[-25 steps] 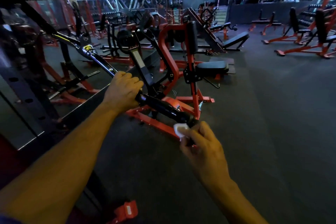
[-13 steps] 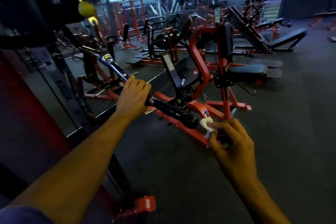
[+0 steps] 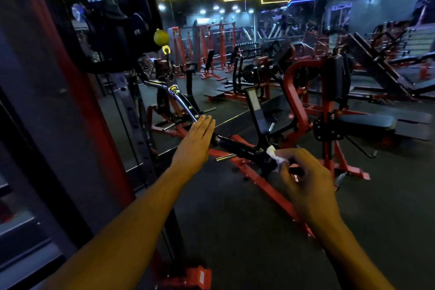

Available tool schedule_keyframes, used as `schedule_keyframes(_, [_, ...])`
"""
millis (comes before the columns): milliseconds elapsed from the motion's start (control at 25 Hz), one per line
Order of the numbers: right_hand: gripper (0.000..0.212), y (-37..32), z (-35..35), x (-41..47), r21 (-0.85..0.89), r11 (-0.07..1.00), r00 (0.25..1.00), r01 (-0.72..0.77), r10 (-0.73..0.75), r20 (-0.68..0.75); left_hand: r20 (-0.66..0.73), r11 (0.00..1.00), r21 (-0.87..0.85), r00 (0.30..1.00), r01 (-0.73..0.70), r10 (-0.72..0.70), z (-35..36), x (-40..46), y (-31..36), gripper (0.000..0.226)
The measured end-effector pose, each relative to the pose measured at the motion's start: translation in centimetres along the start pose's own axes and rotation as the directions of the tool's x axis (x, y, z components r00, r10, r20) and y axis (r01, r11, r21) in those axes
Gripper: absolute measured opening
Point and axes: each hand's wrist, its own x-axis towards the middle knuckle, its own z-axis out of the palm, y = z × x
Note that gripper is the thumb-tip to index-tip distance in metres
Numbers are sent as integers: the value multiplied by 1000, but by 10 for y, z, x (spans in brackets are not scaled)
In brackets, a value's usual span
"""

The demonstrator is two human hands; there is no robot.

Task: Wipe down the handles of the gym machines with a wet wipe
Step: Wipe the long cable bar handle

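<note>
Left hand (image 3: 196, 139) lies flat, fingers straight, on the bar (image 3: 181, 101). Right hand (image 3: 303, 179) pinches the wet wipe (image 3: 274, 154) against the black handle (image 3: 240, 147) end.

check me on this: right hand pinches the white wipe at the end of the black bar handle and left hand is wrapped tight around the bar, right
Not quite. The head view shows the left hand open, fingers straight and laid against the bar handle, not wrapped around it. The right hand does pinch the white wipe at the handle's end.
</note>
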Motion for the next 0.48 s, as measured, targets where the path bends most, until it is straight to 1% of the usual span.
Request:
schedule_keyframes(80, [19, -2, -1, -5, 17, 998, 998, 56, -57, 28, -37, 997, -65, 998, 50, -52, -4, -7, 8, 76])
schedule_keyframes(160, [21, -6, -2, -10, 73, 996, 993, 59, -66, 98, -78, 989, -120, 992, 85, -95, -7, -17, 13, 71])
schedule_keyframes(240, [25, -11, -2, -12, 90, 994, 978, 61, -77, 195, -77, 979, -176, 989, 107, -122, -12, -26, 15, 70])
schedule_keyframes(320, [26, -16, -1, -10, 100, 993, 967, 58, -81, 243, -98, 966, -227, 984, 122, -147, -16, -34, 12, 66])
schedule_keyframes(400, [24, -18, 1, -4, 124, 991, 971, 43, -70, 227, -165, 963, -240, 972, 125, -167, -21, -44, 9, 49])
schedule_keyframes(480, [22, -20, 3, 1, 170, 985, 977, 30, -65, 204, -271, 971, -218, 949, 100, -159, -27, -55, 10, 30])
